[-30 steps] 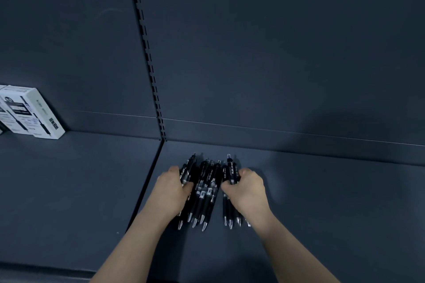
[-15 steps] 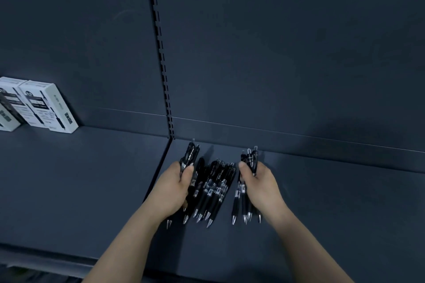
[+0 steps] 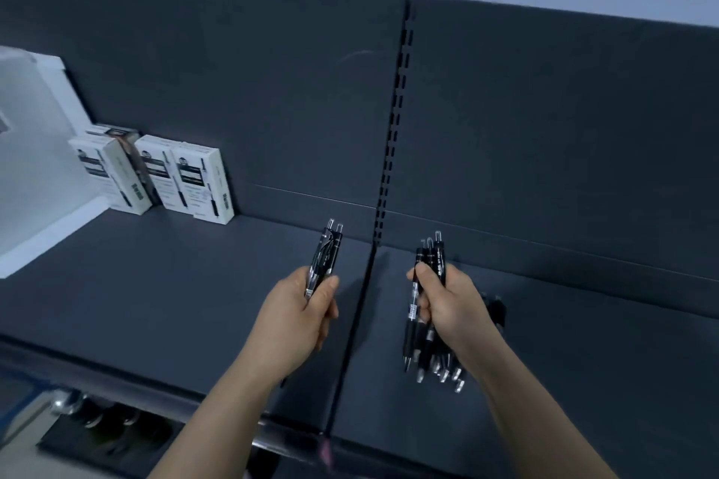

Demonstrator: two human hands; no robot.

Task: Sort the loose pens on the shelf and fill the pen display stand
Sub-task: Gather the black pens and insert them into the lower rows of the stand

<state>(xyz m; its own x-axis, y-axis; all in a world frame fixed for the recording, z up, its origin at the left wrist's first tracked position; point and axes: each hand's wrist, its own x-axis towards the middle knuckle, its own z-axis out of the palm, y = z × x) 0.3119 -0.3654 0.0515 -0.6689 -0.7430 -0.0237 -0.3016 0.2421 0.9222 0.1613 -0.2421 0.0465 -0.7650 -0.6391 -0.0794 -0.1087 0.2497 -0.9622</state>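
My left hand (image 3: 297, 317) grips a small bundle of black pens (image 3: 327, 255), their clicker ends pointing up, held above the dark shelf (image 3: 155, 303). My right hand (image 3: 451, 303) grips a larger bundle of black pens (image 3: 430, 323) with the silver tips hanging down near the shelf surface. The two hands are apart, one on each side of the shelf seam (image 3: 356, 323). A white display stand (image 3: 35, 175) stands at the far left, partly cut off by the frame edge.
Several white pen boxes (image 3: 194, 179) stand upright at the back left of the shelf beside the stand. A slotted upright (image 3: 397, 121) runs down the dark back panel. Something small and dark (image 3: 494, 309) lies on the shelf behind my right hand.
Both hands lifted their pen bundles off the shelf and moved apart. The view swung left, bringing the white boxes and the stand into sight.
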